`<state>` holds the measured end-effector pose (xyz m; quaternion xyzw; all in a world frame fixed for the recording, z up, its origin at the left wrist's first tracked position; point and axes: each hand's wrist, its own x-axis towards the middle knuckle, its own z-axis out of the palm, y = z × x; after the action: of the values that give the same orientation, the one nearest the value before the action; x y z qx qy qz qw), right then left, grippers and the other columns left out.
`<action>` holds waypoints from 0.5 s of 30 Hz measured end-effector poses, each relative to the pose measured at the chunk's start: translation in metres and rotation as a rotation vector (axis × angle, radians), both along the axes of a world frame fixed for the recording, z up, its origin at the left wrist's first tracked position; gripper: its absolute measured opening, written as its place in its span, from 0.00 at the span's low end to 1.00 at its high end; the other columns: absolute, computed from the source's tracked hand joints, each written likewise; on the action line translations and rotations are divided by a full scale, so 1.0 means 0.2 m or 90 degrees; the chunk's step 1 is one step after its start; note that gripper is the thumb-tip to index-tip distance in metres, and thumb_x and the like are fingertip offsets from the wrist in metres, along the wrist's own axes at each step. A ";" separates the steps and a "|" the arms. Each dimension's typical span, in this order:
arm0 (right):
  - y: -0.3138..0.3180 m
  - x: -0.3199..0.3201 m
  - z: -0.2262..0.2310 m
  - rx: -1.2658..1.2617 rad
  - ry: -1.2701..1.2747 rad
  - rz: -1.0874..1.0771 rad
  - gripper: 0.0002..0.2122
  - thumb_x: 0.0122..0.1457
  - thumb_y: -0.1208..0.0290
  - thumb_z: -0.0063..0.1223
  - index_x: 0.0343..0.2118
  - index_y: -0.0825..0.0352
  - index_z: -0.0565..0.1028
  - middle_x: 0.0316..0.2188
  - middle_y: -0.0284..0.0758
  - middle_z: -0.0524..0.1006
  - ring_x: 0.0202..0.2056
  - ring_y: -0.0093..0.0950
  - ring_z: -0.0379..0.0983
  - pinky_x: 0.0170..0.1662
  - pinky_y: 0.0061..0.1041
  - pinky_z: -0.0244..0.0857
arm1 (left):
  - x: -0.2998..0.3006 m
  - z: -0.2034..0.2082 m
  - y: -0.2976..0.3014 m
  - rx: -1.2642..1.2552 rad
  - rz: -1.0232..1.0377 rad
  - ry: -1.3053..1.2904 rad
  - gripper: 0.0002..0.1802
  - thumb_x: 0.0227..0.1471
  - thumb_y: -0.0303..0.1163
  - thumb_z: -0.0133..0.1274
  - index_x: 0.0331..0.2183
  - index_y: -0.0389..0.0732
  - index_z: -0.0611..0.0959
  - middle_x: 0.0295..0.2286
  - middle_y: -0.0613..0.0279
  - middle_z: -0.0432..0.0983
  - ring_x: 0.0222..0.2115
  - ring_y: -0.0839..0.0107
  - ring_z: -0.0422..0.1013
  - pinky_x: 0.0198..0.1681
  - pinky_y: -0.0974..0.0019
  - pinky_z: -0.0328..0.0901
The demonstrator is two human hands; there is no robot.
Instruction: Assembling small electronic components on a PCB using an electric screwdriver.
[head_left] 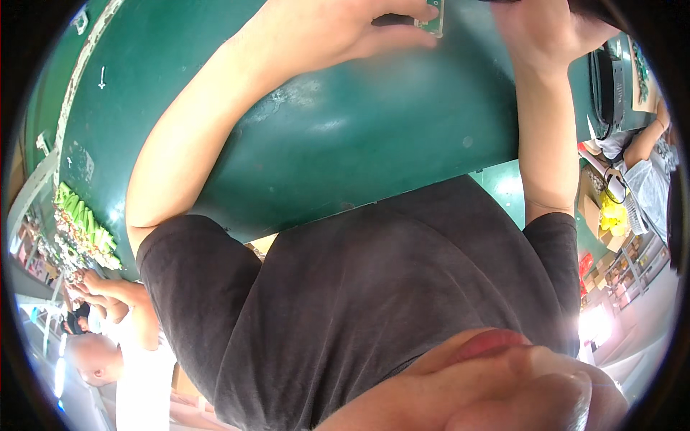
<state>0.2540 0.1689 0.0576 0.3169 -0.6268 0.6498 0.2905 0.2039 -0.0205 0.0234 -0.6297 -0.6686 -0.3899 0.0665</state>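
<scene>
The left hand [334, 30] pinches the board [434, 26] on its right, facing the right hand [544, 34], whose grip cannot be told.

You have bare bench [374, 122] at the centre of the frame, where a hand could pass between your left forearm [187, 136] and right forearm [548, 136]; your shirt [402, 287] bounds it below. At the top, a green board [434, 20] at your left hand [352, 29] narrows the gap to your right hand [548, 29]. You've more room upper left; green strips [90, 223] block lower left, a black object [609, 93] upper right.
</scene>
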 end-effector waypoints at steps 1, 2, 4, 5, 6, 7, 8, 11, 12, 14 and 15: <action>0.00 0.00 0.00 -0.003 -0.008 -0.001 0.29 0.61 0.90 0.42 0.66 0.67 0.56 0.42 0.38 0.70 0.19 0.19 0.66 0.24 0.21 0.66 | 0.00 0.00 0.00 0.014 -0.004 -0.005 0.13 0.43 0.31 0.71 0.33 0.38 0.88 0.58 0.35 0.67 0.53 0.43 0.73 0.55 0.55 0.71; 0.00 0.00 0.00 -0.006 -0.016 -0.002 0.29 0.60 0.90 0.42 0.65 0.68 0.56 0.41 0.38 0.71 0.19 0.19 0.67 0.24 0.21 0.66 | 0.00 0.00 0.00 0.028 -0.007 -0.010 0.13 0.43 0.32 0.71 0.33 0.38 0.88 0.58 0.35 0.67 0.53 0.43 0.73 0.55 0.55 0.71; -0.01 0.00 -0.01 -0.016 -0.031 -0.001 0.28 0.60 0.90 0.43 0.64 0.68 0.57 0.41 0.38 0.71 0.19 0.19 0.67 0.24 0.20 0.66 | 0.00 0.01 0.00 0.010 -0.009 -0.017 0.13 0.43 0.32 0.71 0.33 0.38 0.87 0.58 0.35 0.67 0.53 0.43 0.73 0.55 0.55 0.71; -0.02 0.01 0.00 -0.024 -0.036 0.001 0.28 0.60 0.90 0.44 0.64 0.68 0.58 0.40 0.38 0.71 0.19 0.19 0.67 0.24 0.20 0.66 | 0.00 0.02 0.00 0.005 -0.010 -0.017 0.13 0.43 0.32 0.71 0.33 0.38 0.87 0.58 0.35 0.67 0.53 0.43 0.73 0.55 0.55 0.71; -0.02 0.01 0.00 -0.028 -0.041 0.003 0.28 0.60 0.90 0.44 0.64 0.69 0.58 0.40 0.38 0.71 0.19 0.19 0.68 0.24 0.20 0.65 | 0.00 0.02 0.01 0.019 -0.011 0.002 0.13 0.43 0.31 0.71 0.33 0.38 0.87 0.58 0.35 0.67 0.52 0.43 0.73 0.54 0.54 0.71; -0.03 0.02 0.00 -0.035 -0.050 0.003 0.28 0.59 0.90 0.44 0.63 0.69 0.59 0.39 0.38 0.72 0.19 0.19 0.68 0.23 0.20 0.65 | 0.01 0.02 0.00 0.023 -0.014 0.009 0.13 0.43 0.31 0.71 0.33 0.38 0.87 0.58 0.36 0.67 0.52 0.43 0.73 0.54 0.54 0.71; -0.03 0.02 0.00 -0.042 -0.053 0.003 0.27 0.59 0.90 0.45 0.63 0.69 0.59 0.39 0.38 0.72 0.19 0.20 0.68 0.23 0.20 0.65 | 0.01 0.02 0.00 0.028 -0.014 0.019 0.13 0.43 0.31 0.71 0.33 0.38 0.88 0.58 0.36 0.67 0.52 0.43 0.73 0.54 0.54 0.71; -0.03 0.01 -0.01 -0.057 -0.056 -0.003 0.27 0.59 0.89 0.46 0.62 0.70 0.61 0.38 0.38 0.73 0.19 0.20 0.69 0.23 0.20 0.65 | 0.01 0.04 0.00 0.014 -0.007 -0.081 0.14 0.42 0.31 0.71 0.33 0.38 0.87 0.57 0.38 0.68 0.51 0.44 0.74 0.53 0.54 0.72; -0.03 0.01 -0.01 -0.068 -0.061 -0.006 0.27 0.58 0.89 0.47 0.62 0.70 0.61 0.37 0.38 0.73 0.19 0.20 0.69 0.23 0.20 0.65 | 0.01 0.03 0.00 -0.005 0.003 -0.063 0.16 0.41 0.31 0.71 0.34 0.39 0.86 0.56 0.39 0.69 0.50 0.45 0.74 0.53 0.54 0.72; -0.04 0.00 0.00 -0.105 -0.057 -0.013 0.26 0.58 0.89 0.48 0.61 0.70 0.62 0.36 0.38 0.73 0.19 0.20 0.70 0.22 0.19 0.65 | 0.01 0.04 0.00 -0.027 0.013 -0.035 0.17 0.41 0.31 0.72 0.36 0.40 0.86 0.56 0.40 0.69 0.49 0.45 0.74 0.53 0.55 0.72; -0.04 0.00 0.02 -0.126 -0.050 -0.021 0.26 0.58 0.89 0.48 0.61 0.70 0.63 0.36 0.38 0.74 0.19 0.20 0.70 0.22 0.19 0.64 | 0.02 0.03 0.00 -0.001 0.018 -0.054 0.18 0.40 0.31 0.72 0.36 0.40 0.85 0.56 0.41 0.69 0.49 0.46 0.74 0.52 0.55 0.72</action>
<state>0.2547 0.1616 0.0621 0.2504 -0.5756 0.7158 0.3060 0.2078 -0.0207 0.0303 -0.6030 -0.6798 -0.4151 0.0431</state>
